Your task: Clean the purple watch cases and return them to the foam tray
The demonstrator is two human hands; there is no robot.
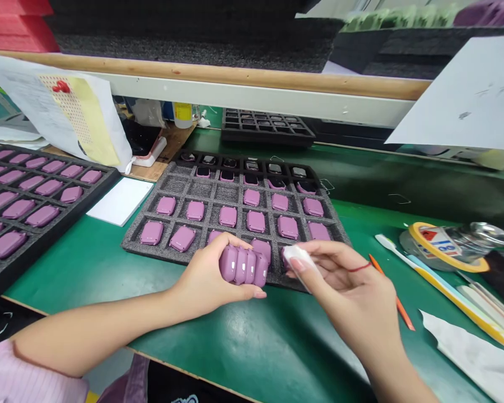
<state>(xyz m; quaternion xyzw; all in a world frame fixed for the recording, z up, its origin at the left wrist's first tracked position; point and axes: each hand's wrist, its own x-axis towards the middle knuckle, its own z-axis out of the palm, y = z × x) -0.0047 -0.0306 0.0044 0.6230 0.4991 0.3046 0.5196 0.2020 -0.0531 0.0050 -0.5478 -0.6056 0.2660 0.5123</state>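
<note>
My left hand [210, 268] is closed around a row of several purple watch cases [240, 265], held side by side above the front edge of the foam tray [145, 251]. Between the thumb and fingers of my right hand [344, 280] is a folded white wipe [299, 256], a little to the right of the held cases and apart from them. More purple cases [227, 216] lie singly in the tray's compartments. The back rows hold dark-faced pieces [252, 164]. Both hands hide part of the tray's front row.
A second tray of purple cases [19, 209] lies at left, beside a white pad [121, 200]. On the right are a glass bottle [441, 246], a toothbrush [445, 291], an orange stick [397, 299] and a torn white sheet [466, 350]. A shelf edge [235, 92] spans overhead.
</note>
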